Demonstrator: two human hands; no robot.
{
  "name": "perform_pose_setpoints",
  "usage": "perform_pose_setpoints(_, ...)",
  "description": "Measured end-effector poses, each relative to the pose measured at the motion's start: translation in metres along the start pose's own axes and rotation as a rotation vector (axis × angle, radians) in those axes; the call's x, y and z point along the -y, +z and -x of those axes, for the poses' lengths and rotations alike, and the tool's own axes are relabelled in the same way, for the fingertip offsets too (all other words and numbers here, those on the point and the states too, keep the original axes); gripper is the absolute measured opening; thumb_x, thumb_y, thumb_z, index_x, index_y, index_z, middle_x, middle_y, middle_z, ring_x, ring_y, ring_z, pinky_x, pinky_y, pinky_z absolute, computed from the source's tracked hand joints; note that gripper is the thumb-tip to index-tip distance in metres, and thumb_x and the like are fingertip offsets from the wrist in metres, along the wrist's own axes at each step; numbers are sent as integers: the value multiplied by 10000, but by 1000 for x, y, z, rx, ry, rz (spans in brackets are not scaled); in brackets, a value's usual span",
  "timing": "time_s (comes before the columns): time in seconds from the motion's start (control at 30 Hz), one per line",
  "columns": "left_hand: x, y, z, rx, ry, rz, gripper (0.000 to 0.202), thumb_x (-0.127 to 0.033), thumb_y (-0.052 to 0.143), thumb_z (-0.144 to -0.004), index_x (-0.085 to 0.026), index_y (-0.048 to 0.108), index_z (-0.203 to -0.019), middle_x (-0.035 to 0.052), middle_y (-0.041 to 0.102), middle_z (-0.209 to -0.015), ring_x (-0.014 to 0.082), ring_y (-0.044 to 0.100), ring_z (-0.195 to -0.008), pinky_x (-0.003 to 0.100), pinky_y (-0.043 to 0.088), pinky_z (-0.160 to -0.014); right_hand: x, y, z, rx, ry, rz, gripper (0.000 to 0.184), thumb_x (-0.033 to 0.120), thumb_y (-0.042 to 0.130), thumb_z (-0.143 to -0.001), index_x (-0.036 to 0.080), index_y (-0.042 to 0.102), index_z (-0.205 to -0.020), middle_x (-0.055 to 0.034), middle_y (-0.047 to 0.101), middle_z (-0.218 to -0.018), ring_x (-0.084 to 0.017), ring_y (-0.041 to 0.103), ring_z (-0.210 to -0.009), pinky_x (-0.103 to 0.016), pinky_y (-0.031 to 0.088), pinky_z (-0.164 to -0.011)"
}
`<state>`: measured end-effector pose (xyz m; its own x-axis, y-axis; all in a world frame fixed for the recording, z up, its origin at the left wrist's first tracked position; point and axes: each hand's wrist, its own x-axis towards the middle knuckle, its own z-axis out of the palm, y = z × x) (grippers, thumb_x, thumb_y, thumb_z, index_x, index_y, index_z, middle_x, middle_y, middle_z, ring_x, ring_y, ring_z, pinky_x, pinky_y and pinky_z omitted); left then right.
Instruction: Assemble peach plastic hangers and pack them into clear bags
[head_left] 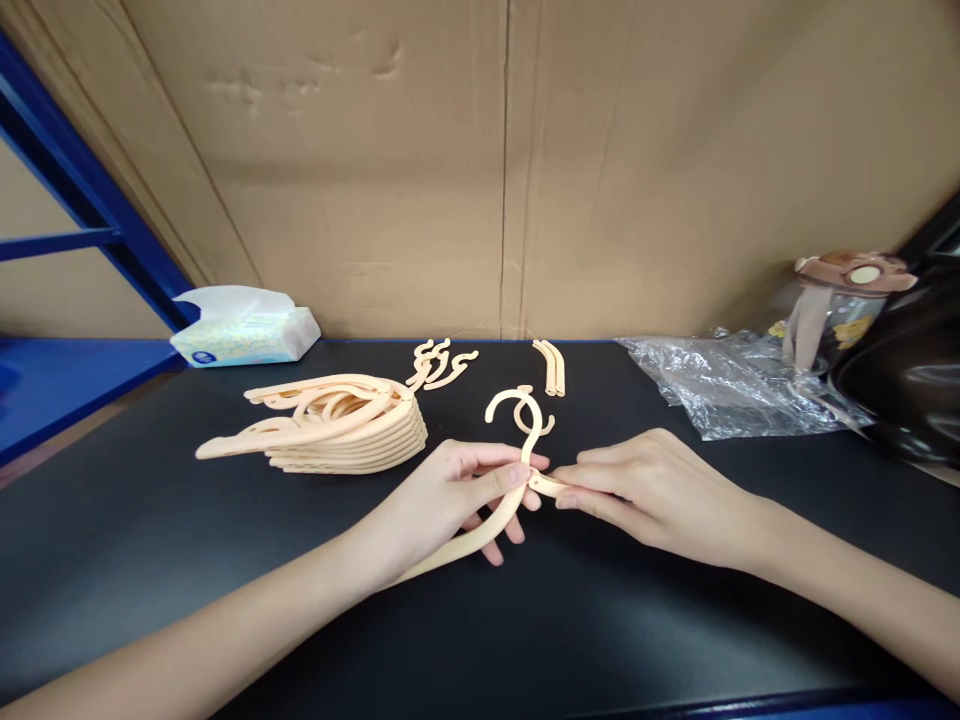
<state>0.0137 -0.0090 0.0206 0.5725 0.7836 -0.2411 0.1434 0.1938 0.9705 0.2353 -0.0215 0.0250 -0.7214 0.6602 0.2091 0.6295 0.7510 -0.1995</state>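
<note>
My left hand (pixel 457 495) pinches a peach plastic hanger piece (pixel 517 455) near the base of its hook, its arm running back under my palm. My right hand (pixel 649 480) is closed on another small peach part (pixel 546 485) that meets the hanger at the pinch. Both hands hover just above the black tabletop (pixel 225 580) at its centre. A stack of several finished peach hangers (pixel 337 425) lies to the left. Loose hook parts (pixel 439 365) and a few straight peach pieces (pixel 551 368) lie behind.
A tissue pack (pixel 244 328) sits at the back left by a blue shelf frame (pixel 82 200). Crumpled clear plastic (pixel 720 380), a brown-lidded bottle (pixel 840 300) and a black bag (pixel 907 380) crowd the back right. Cardboard (pixel 525 170) walls the rear.
</note>
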Motion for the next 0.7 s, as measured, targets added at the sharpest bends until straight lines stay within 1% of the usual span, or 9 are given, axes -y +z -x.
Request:
perform_pose_setpoints(0.17, 11, -1, -4, 46, 30, -51, 350, -397, 575, -869, -115, 662, -1056, 29, 645, -742, 103, 591, -541, 181, 504, -436, 1, 0, 0, 30, 4, -29, 342, 344, 394, -990, 221, 685, -861, 27, 657, -680, -73, 534, -535, -227, 279, -510)
perform_pose_setpoints(0.3, 16, 3, -3, 98, 12, -139, 345, -436, 503, -893, -131, 637, -983, 13, 636, -720, 98, 577, -496, 182, 484, -415, -3, -4, -1, 86, 13, -74, 354, 370, 408, -984, 227, 706, -860, 26, 668, -666, -78, 547, -542, -229, 296, -522)
perform_pose_setpoints(0.37, 15, 7, 0, 96, -9, -258, 346, -445, 432, -919, -144, 602, -897, -6, 618, -691, 84, 539, -441, 170, 440, -377, -7, -6, -2, 100, 32, -78, 356, 391, 421, -975, 226, 713, -857, 25, 666, -651, -84, 550, -543, -232, 307, -529)
perform_pose_setpoints(0.47, 13, 12, 4, 43, 41, -502, 302, -414, 435, -925, -169, 526, -774, -47, 567, -623, 52, 459, -401, 140, 350, -369, -13, -6, -2, 91, 42, -44, 345, 392, 434, -967, 224, 707, -839, 32, 649, -618, -93, 527, -527, -242, 336, -558)
perform_pose_setpoints(0.53, 12, 13, 5, 15, 87, -606, 268, -377, 451, -925, -178, 494, -751, -66, 534, -584, 45, 436, -408, 139, 316, -392, -14, -4, -3, 35, 13, 8, 318, 375, 449, -962, 221, 696, -834, 25, 645, -643, -104, 532, -568, -254, 366, -611)
perform_pose_setpoints(0.57, 12, 13, 5, 5, 100, -632, 261, -364, 446, -929, -181, 486, -748, -71, 522, -572, 46, 433, -413, 144, 307, -402, -13, -4, -3, -26, -4, 55, 290, 377, 472, -949, 217, 691, -846, 8, 658, -708, -120, 556, -638, -268, 382, -656)
perform_pose_setpoints(0.63, 11, 12, 4, -14, 110, -661, 257, -355, 422, -942, -186, 482, -757, -75, 507, -561, 52, 428, -423, 155, 297, -417, -11, -3, -4, -208, -8, 198, 249, 408, 540, -905, 205, 685, -913, -49, 666, -894, -180, 575, -825, -315, 395, -739)
perform_pose_setpoints(0.67, 11, 12, 3, -17, 111, -671, 258, -356, 414, -945, -188, 483, -762, -76, 502, -559, 55, 425, -431, 160, 294, -424, -9, -2, -4, -302, 10, 276, 261, 420, 567, -883, 194, 679, -948, -75, 654, -955, -208, 563, -879, -337, 395, -755)
perform_pose_setpoints(0.7, 11, 11, 3, -13, 110, -682, 261, -357, 411, -947, -189, 482, -761, -74, 502, -562, 60, 429, -442, 164, 296, -433, -8, -2, -4, -375, 39, 337, 282, 427, 580, -871, 181, 674, -973, -89, 647, -963, -222, 556, -883, -350, 394, -750)
